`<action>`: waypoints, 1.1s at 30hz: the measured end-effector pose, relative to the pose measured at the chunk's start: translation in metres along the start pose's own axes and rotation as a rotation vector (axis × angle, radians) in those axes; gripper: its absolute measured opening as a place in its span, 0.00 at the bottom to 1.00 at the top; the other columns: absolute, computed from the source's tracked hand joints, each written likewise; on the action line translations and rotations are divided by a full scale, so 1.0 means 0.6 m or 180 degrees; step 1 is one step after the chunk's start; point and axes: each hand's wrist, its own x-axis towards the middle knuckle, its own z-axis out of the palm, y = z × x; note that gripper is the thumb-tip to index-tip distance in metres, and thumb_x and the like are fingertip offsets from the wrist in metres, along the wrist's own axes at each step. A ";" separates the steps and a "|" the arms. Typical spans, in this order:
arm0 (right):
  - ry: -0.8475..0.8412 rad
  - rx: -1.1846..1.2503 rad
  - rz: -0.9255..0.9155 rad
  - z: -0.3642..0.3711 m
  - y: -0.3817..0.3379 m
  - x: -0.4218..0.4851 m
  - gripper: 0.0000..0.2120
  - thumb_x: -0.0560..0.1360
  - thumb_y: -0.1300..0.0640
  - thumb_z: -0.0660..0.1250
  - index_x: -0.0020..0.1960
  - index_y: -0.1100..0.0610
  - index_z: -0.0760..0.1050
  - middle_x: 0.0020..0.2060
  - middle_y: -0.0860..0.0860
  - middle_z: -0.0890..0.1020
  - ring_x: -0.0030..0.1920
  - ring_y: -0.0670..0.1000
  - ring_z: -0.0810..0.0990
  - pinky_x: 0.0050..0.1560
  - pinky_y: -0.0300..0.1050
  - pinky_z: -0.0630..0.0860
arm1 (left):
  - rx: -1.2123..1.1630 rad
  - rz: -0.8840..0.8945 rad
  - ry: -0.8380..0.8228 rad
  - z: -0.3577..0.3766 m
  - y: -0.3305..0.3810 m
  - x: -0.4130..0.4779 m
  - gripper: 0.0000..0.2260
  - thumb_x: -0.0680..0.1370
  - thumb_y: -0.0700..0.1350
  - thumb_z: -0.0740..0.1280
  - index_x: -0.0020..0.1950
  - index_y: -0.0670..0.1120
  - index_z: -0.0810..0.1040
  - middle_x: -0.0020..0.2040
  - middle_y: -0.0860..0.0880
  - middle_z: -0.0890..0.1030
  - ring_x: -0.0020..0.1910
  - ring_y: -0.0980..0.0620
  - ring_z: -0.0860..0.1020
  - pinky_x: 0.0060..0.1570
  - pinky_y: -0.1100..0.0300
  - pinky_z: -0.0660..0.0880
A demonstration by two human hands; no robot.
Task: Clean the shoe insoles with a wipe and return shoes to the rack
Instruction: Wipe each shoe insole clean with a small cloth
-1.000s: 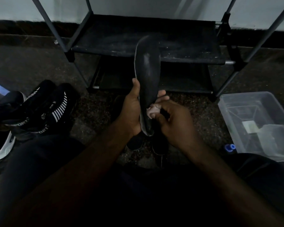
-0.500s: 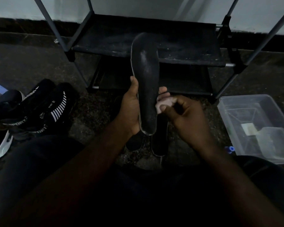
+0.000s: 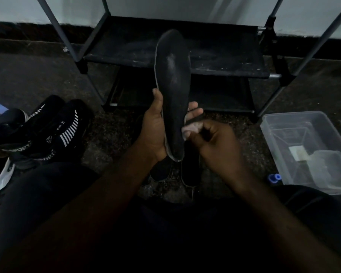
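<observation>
While the left hand (image 3: 154, 131) grips the lower half of a dark insole (image 3: 173, 85), thumb on its left edge and fingertips showing past its right edge, the insole stands upright, toe end up, in front of the shoe rack (image 3: 215, 50). The right hand (image 3: 215, 146) is curled, pinching a small pale wipe (image 3: 192, 128) against the insole's right edge near the heel. The wipe touches the insole just below the left fingertips. The insole's upper part looks dusty or scuffed; dim light, hard to tell which. Both forearms reach in from the bottom over dark trousers. On the floor (image 3: 28, 71) directly under the insole sit two dark shoes (image 3: 161, 170), side by side and partly hidden by the hands. To the left lies a heap of black sneakers (image 3: 53, 133) with white stripes and lettering. To the right sits a clear plastic box (image 3: 283, 123) with a lid-like piece inside, and a small blue cap (image 3: 274, 177) just beside its near corner.
</observation>
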 end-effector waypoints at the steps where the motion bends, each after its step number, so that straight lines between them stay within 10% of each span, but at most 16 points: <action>1: -0.0094 -0.0157 -0.0120 0.012 -0.001 -0.009 0.05 0.75 0.64 0.70 0.46 0.56 0.83 0.42 0.46 0.85 0.44 0.41 0.83 0.48 0.35 0.77 | 0.0033 -0.0022 0.0033 -0.004 -0.001 0.000 0.35 0.79 0.68 0.45 0.59 0.40 0.75 0.50 0.43 0.81 0.51 0.46 0.82 0.56 0.46 0.76; 8: -0.0906 0.0481 -0.0003 0.007 -0.024 -0.016 0.04 0.75 0.65 0.70 0.47 0.59 0.83 0.36 0.51 0.85 0.35 0.43 0.81 0.36 0.37 0.76 | -0.0126 0.0025 -0.0068 -0.009 0.008 0.001 0.35 0.78 0.69 0.44 0.58 0.41 0.75 0.50 0.44 0.80 0.51 0.47 0.80 0.56 0.45 0.76; 13: 0.0074 0.0393 0.0162 -0.010 -0.008 0.002 0.03 0.76 0.63 0.71 0.47 0.59 0.83 0.38 0.49 0.85 0.38 0.47 0.84 0.42 0.43 0.79 | -0.0090 -0.0006 -0.0067 0.000 0.001 0.002 0.35 0.78 0.68 0.45 0.59 0.40 0.74 0.51 0.42 0.80 0.51 0.45 0.81 0.57 0.42 0.76; 20: -0.1024 0.0354 0.0027 0.018 -0.019 -0.022 0.04 0.76 0.61 0.70 0.47 0.62 0.82 0.38 0.52 0.85 0.34 0.44 0.81 0.35 0.37 0.76 | -0.0144 0.0031 -0.0031 -0.008 0.009 -0.001 0.36 0.78 0.68 0.44 0.57 0.40 0.77 0.49 0.44 0.81 0.49 0.48 0.81 0.57 0.45 0.75; 26: -0.0027 0.2066 0.0403 -0.027 -0.026 0.008 0.03 0.66 0.61 0.71 0.36 0.55 0.79 0.39 0.58 0.84 0.41 0.57 0.80 0.40 0.46 0.78 | -0.0204 0.0088 -0.0151 0.005 0.008 -0.007 0.36 0.80 0.67 0.44 0.53 0.39 0.80 0.48 0.41 0.82 0.46 0.45 0.82 0.46 0.48 0.81; 33: -0.0062 0.0533 -0.0281 -0.006 -0.008 0.001 0.13 0.75 0.69 0.69 0.58 0.60 0.79 0.52 0.49 0.84 0.54 0.44 0.82 0.56 0.38 0.77 | -0.0103 0.0011 -0.0286 0.003 0.008 -0.008 0.41 0.79 0.68 0.43 0.50 0.39 0.84 0.51 0.40 0.82 0.53 0.41 0.80 0.56 0.45 0.75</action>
